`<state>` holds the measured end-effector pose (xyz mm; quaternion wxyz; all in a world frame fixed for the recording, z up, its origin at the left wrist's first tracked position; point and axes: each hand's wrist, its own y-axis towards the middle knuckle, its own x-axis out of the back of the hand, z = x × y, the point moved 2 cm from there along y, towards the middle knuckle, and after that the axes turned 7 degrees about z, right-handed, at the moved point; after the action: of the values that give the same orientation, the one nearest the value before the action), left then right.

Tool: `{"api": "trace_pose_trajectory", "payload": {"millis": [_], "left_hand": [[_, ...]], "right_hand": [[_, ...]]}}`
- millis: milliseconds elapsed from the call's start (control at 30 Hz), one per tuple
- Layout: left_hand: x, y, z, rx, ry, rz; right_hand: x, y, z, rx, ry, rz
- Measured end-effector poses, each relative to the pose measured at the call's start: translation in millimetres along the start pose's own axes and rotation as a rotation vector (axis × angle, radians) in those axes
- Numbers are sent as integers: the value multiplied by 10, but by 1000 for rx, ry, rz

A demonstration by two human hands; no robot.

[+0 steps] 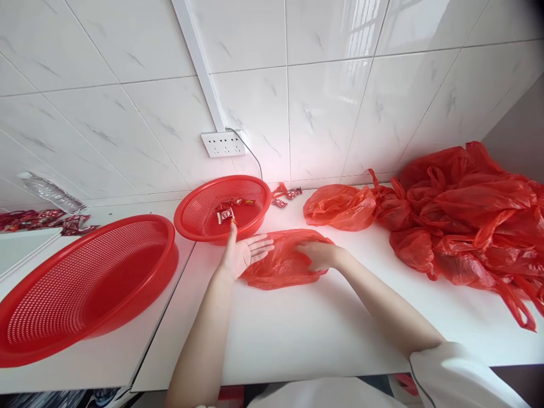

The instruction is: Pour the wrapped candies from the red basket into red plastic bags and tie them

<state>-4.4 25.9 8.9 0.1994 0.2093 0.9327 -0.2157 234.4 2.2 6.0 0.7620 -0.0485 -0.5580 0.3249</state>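
A red plastic bag (283,266) lies on the white table in front of me. My left hand (243,255) is at the bag's left end, palm showing, thumb raised and fingers stretched out with nothing held in them. Its thumb overlaps the near rim of the smaller red mesh basket (198,226) in view. Inside that basket are a few small red-and-white packets (225,215). My right hand (317,255) reaches into the bag from the right. Its fingers are partly hidden by the red film, so whether they grip anything does not show.
A larger red mesh basket (164,277) stands at the left. Loose packets (293,194) lie near the wall; more packets (76,222) and a clear plastic bottle (53,191) are far left. Another red bag (340,205) and a heap of filled red bags (463,221) occupy the right. A socket strip (223,144) is on the wall.
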Motion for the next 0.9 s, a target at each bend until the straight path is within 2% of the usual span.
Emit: {"api": "trace_pose_trajectory", "payload": {"millis": [67,133,167,233,400,467,600,700,767,900], "left_hand": [[55,-32,-74,-5,-171,-135],[158,-62,-114,-63,-279,-350],[214,-73,-119,-76,-296,-434],[312,-89,-111,-64,-262,-521],[417,-111,-116,-58,-201,-433],[425,-113,-126,-119,-245,-387],[446,-118,-94,-239,-264,-375],[447,-137,-44,-241,-192,-368],[423,-154,-25,-251,-150,-340],[290,-146,19,-268,-85,-272]], "right_hand": [[85,-60,60,50,5,23],[186,-124,127,79,23,33],[236,-156,162,82,36,37],[326,-216,239,83,65,34],[447,-323,441,128,94,-22],[453,-349,491,124,95,-43],[436,-357,503,73,74,-22],[439,-313,448,-7,53,-26],[459,-273,388,-114,16,-66],[519,-244,269,-312,-52,-119]]}}
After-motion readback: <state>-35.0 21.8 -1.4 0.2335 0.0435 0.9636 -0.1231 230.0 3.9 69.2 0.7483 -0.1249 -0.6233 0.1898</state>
